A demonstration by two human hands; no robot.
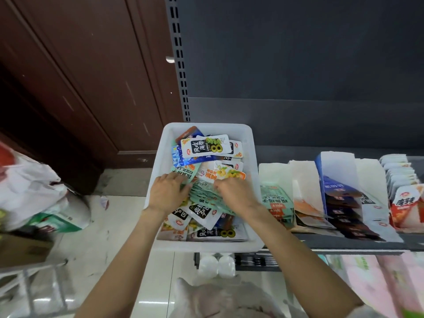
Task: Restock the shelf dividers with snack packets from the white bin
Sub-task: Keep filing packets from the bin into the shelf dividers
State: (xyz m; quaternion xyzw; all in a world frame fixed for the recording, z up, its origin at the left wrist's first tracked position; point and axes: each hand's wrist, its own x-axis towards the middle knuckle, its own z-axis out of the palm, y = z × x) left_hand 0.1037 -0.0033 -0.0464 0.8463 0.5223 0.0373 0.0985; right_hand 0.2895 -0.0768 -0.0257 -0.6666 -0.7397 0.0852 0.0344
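Note:
The white bin (pixel 251 157) stands on the left end of the shelf, filled with a jumble of snack packets in white, blue, orange and pale green. Both my hands are inside it. My left hand (pixel 166 191) lies over the left side of a fanned stack of pale green packets (pixel 204 196), fingers curled on their edge. My right hand (pixel 236 191) grips the same stack from the right. To the right of the bin, white shelf dividers (pixel 305 180) hold rows of packets: green (pixel 275 198), orange, dark blue (pixel 341 203) and red-and-white (pixel 406 203).
A brown wooden door (pixel 80 76) stands at the left, with a full plastic bag (pixel 34 191) and a cardboard box on the floor below it. A dark shelf back panel (pixel 298 53) rises behind the bin. Pink packs (pixel 378 283) sit on the lower shelf.

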